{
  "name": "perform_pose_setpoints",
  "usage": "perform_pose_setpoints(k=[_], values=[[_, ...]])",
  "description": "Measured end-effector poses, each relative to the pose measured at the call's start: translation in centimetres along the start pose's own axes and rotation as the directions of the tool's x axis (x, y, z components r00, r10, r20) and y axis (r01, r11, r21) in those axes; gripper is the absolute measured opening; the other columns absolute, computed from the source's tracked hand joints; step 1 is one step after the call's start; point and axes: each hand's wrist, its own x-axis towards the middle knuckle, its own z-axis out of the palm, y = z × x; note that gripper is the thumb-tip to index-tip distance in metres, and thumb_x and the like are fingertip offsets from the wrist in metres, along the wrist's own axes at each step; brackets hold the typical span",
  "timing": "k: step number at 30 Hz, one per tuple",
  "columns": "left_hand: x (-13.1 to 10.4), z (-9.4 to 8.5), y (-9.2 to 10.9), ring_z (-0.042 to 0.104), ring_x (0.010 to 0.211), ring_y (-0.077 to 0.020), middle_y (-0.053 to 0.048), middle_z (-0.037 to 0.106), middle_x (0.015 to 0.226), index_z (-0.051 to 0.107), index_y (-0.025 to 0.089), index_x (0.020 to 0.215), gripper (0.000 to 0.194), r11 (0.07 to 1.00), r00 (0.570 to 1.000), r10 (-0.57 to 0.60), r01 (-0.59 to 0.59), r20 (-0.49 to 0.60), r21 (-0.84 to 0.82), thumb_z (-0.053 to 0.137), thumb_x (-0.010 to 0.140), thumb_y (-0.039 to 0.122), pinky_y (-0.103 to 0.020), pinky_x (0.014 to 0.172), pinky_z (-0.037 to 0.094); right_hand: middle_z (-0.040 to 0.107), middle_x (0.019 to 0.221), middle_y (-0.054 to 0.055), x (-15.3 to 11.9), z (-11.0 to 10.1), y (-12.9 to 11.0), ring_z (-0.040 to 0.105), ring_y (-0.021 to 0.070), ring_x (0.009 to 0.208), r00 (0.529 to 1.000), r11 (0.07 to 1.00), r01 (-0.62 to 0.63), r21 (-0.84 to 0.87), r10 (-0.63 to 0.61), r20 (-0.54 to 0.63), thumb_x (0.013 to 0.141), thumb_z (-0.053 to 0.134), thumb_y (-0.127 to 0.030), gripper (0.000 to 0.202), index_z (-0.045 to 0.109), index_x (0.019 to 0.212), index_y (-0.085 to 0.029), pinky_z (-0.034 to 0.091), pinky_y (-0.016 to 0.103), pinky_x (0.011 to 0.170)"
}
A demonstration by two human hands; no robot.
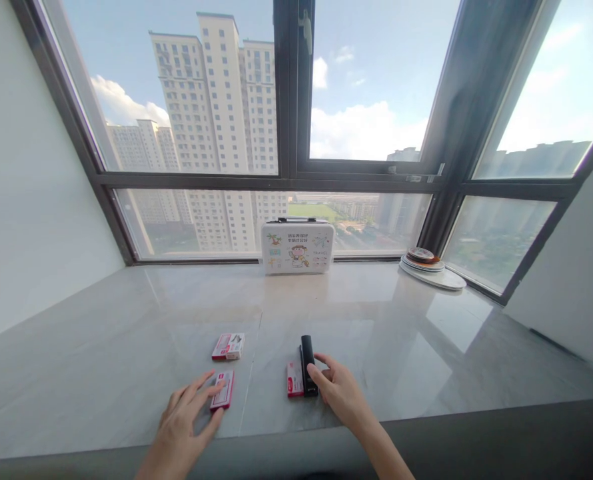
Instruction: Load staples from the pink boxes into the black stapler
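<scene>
My left hand is at a small pink-and-white staple box on the grey marbled sill. Its thumb is at the box's near end, and the fingertips rest along its left side and top. Farther back lies another box, pink and white with a picture of staples on it. My right hand has its thumb and index finger closed on a black stapler, which points away from me. Against the stapler's left side is a pink-and-white box, partly covered by it.
A white case with cartoon prints and a dark handle stands against the window. Stacked plates sit in the back right corner. The marbled sill ends at a front edge close to me, with white walls on both sides.
</scene>
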Motion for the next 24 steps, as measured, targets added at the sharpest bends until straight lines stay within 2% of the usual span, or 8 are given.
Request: perform_pose_setpoints(k=[4,8,12,15,18,21,22,24], values=[[1.2,0.2,2.8,0.054,0.126,-0.0307,-0.004,0.061,0.137,0.069,0.031,0.114,0.037,0.986,0.99,0.013,0.011,0.143,-0.166,0.07,0.081,0.049,-0.048,0.107,0.046,0.054,0.057,-0.005,-0.2,-0.2,-0.2,0.054,0.014,0.055,0.997,0.996,0.073,-0.051,-0.071,0.032,0.091,0.056,-0.058,0.064,0.058,0.137,-0.013,0.037,0.024,0.054],[3.6,0.8,6.1,0.059,0.122,-0.0282,-0.005,0.064,0.131,0.061,0.031,0.13,0.051,0.951,0.976,0.005,0.063,0.218,-0.304,0.069,0.083,0.051,-0.045,0.106,0.047,0.057,0.055,-0.005,-0.3,-0.2,-0.4,0.056,0.0141,0.053,0.996,0.995,0.073,-0.069,-0.07,0.053,0.091,0.055,-0.056,0.066,0.056,0.141,-0.012,0.038,0.024,0.053],[5.6,2.8,9.9,0.058,0.124,-0.0274,-0.006,0.062,0.134,0.054,0.03,0.138,0.06,0.899,0.976,0.065,0.033,0.208,-0.436,0.07,0.083,0.046,-0.041,0.104,0.047,0.062,0.055,-0.002,-0.3,-0.1,-0.5,0.06,0.016,0.054,0.996,0.993,0.08,-0.084,-0.076,0.05,0.091,0.054,-0.055,0.068,0.054,0.142,-0.01,0.042,0.024,0.056],[6.4,4.8,11.9,0.059,0.121,-0.0276,-0.008,0.063,0.131,0.054,0.028,0.138,0.067,0.886,0.958,0.154,-0.026,0.242,-0.463,0.077,0.076,0.039,-0.041,0.105,0.046,0.063,0.054,-0.003,-0.3,-0.1,-0.7,0.061,0.0158,0.053,0.994,0.993,0.094,-0.072,-0.09,0.057,0.091,0.055,-0.053,0.063,0.057,0.139,-0.012,0.041,0.024,0.054],[6.5,5.9,12.8,0.058,0.12,-0.0284,-0.008,0.063,0.13,0.052,0.029,0.14,0.076,0.896,0.945,0.196,-0.064,0.262,-0.439,0.082,0.07,0.032,-0.042,0.106,0.044,0.062,0.054,-0.003,-0.4,-0.2,-0.9,0.059,0.0147,0.051,0.993,0.993,0.104,-0.059,-0.1,0.07,0.091,0.055,-0.052,0.057,0.061,0.134,-0.015,0.039,0.022,0.051],[6.6,5.4,13.0,0.054,0.126,-0.0289,-0.008,0.059,0.137,0.038,0.03,0.15,0.093,0.881,0.934,0.218,-0.064,0.283,-0.468,0.084,0.069,0.035,-0.044,0.111,0.04,0.063,0.054,-0.003,-0.3,-0.3,-1.1,0.059,0.0149,0.051,0.994,0.994,0.088,-0.061,-0.084,0.075,0.091,0.056,-0.053,0.06,0.06,0.137,-0.014,0.04,0.023,0.051],[6.8,4.9,12.9,0.052,0.129,-0.0286,-0.008,0.056,0.141,0.036,0.031,0.152,0.092,0.868,0.933,0.226,-0.063,0.279,-0.493,0.082,0.072,0.038,-0.044,0.112,0.039,0.063,0.054,-0.003,-0.3,-0.3,-1.1,0.059,0.015,0.051,0.994,0.995,0.08,-0.061,-0.075,0.076,0.09,0.056,-0.053,0.062,0.058,0.138,-0.014,0.041,0.023,0.052],[7.4,3.4,12.2,0.048,0.134,-0.0267,-0.007,0.052,0.146,0.039,0.032,0.149,0.071,0.847,0.955,0.201,-0.059,0.216,-0.528,0.069,0.086,0.044,-0.043,0.112,0.04,0.064,0.054,-0.003,-0.2,-0.3,-1.0,0.058,0.0149,0.051,0.995,0.996,0.071,-0.057,-0.066,0.079,0.09,0.056,-0.054,0.065,0.056,0.14,-0.013,0.041,0.023,0.052]])
